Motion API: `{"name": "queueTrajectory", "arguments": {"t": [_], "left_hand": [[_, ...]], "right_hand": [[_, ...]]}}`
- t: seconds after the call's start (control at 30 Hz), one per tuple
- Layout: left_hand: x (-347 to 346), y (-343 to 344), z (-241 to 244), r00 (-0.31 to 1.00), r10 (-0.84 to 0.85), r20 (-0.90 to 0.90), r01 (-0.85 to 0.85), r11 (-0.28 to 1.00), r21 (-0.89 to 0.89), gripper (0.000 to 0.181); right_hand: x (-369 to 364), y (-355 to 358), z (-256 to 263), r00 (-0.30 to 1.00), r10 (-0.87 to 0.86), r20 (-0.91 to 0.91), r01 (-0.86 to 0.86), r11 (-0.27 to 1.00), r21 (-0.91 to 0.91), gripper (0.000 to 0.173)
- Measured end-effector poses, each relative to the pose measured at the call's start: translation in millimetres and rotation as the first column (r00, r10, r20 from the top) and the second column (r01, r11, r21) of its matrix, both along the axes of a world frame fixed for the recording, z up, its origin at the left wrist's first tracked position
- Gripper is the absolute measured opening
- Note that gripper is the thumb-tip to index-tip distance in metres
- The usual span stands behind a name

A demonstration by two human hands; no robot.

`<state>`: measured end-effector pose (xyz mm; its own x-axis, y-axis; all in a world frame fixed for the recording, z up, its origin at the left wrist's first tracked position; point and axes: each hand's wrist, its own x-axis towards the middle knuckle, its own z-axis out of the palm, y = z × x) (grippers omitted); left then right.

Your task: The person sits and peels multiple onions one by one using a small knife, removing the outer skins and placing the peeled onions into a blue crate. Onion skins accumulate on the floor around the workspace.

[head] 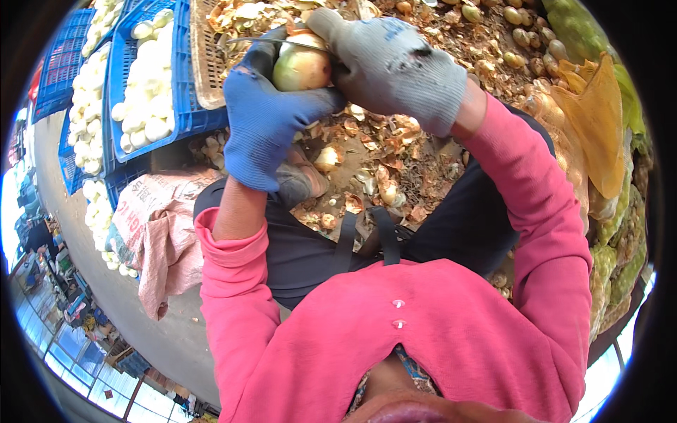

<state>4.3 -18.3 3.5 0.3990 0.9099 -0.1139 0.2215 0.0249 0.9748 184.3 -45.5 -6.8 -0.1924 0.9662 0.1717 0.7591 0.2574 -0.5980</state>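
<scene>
My left hand [270, 113], in a blue coated work glove, holds an onion [301, 66] near the top middle of the view. The onion is partly peeled, with green-white flesh and some brownish skin. My right hand [394, 66], in a worn grey knit glove with a hole on its back, grips a knife whose handle is hidden in the fist. The thin knife blade [254, 40] lies across the upper side of the onion, its tip pointing left over the blue glove. Loose onion skins [394, 127] cover the ground below both hands.
Blue plastic crates [180, 79] of peeled white onions [148, 79] stand at left, beside a tan plastic basket [209, 69] with skins. A pink woven sack [164, 222] lies near my left knee. Unpeeled onions [521, 37] are scattered at upper right, near filled mesh sacks [597, 121].
</scene>
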Motion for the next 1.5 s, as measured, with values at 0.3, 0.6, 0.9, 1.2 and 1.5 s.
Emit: {"name": "queueTrajectory", "arguments": {"t": [0.3,0.6,0.9,1.2,1.5], "left_hand": [[-5,7,-4,0.985,0.037,0.167,0.001,0.976,-0.219,0.065],[-4,12,-14,0.976,-0.142,0.165,0.121,0.984,0.131,0.080],[-15,12,-7,0.970,-0.091,0.225,0.168,0.920,-0.355,0.076],[-15,8,-15,0.983,-0.126,0.136,0.154,0.963,-0.221,0.080],[-27,14,-22,0.915,-0.398,-0.067,0.389,0.914,-0.112,0.043]], "right_hand": [[12,-9,-8,0.955,0.010,-0.295,-0.101,0.950,-0.297,0.028],[22,-25,-26,0.758,0.141,-0.637,-0.095,0.990,0.106,0.029],[19,-29,-21,0.927,0.030,-0.374,0.047,0.979,0.196,0.010],[36,-25,-17,0.471,-0.307,-0.827,-0.206,0.874,-0.441,0.023],[19,-29,-20,0.825,0.287,-0.487,-0.244,0.958,0.151,0.046]]}}
